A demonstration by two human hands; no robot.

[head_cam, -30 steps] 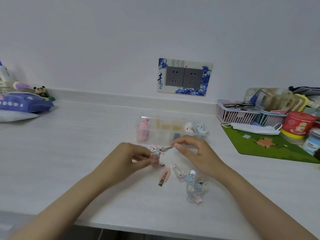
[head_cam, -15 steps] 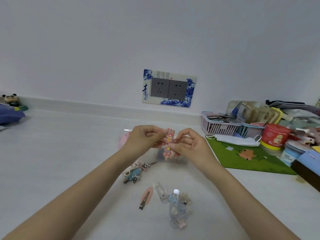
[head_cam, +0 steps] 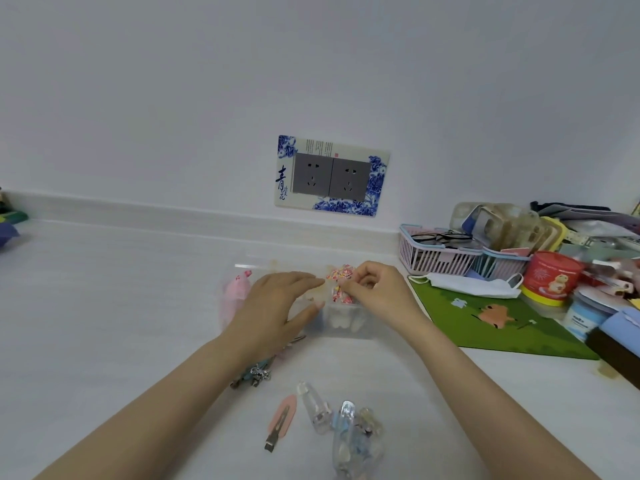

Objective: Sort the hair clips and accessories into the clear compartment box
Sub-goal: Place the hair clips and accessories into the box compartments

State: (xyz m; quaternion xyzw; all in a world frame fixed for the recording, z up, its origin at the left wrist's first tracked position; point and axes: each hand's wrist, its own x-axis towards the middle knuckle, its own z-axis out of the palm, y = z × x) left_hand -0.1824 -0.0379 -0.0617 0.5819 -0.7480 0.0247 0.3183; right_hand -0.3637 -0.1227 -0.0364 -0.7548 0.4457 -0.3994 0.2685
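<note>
**Hair accessories and compartment box on table**

Head view.
- Clear compartment box (head_cam: pixel 360 333): stands on the table (head_cam: pixel 114 306) near the back wall, with a pink accessory (head_cam: pixel 235 294) in its left end.
- Floral bow clip (head_cam: pixel 341 282): over the box's right half, pinched in the curled fingers of the right hand (head_cam: pixel 379 294).
- Left hand (head_cam: pixel 273 306): fingers straight and relaxed over the box's middle, holding nothing, fingertips at the bow.
- Loose on the table, nearer the person: blue clip (head_cam: pixel 254 374), pink flat clip (head_cam: pixel 282 419), heap of clear clips (head_cam: pixel 351 438).
- To the right: green mat (head_cam: pixel 502 327), with a face mask (head_cam: pixel 471 285) on it.
</note>
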